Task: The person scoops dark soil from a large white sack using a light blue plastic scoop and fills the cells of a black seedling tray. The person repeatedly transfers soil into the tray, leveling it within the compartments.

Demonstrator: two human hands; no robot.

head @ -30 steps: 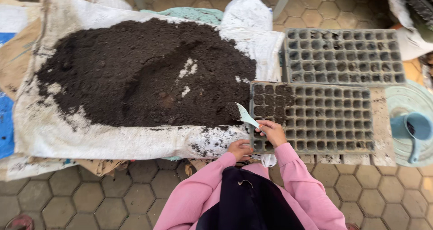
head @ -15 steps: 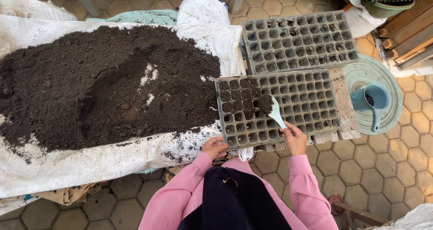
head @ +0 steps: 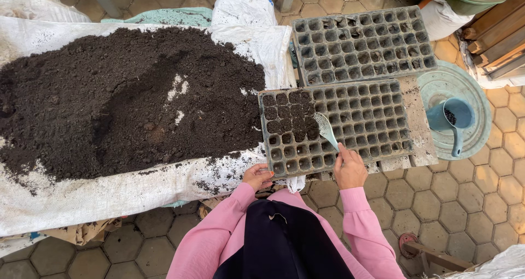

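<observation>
Here the right hand (head: 350,168) is gripping the handle of a small pale green plastic scoop (head: 326,129), whose long axis is running from the hand up toward eleven o'clock, its bowl lying over the grey plastic seedling tray (head: 361,118) beside the few soil-filled cells (head: 290,115). The left hand (head: 257,176) is curling closed on the tray's near edge at seven o'clock. The dark soil heap (head: 126,98) is lying at nine o'clock on a white woven sack (head: 82,197), nearer the left hand.
</observation>
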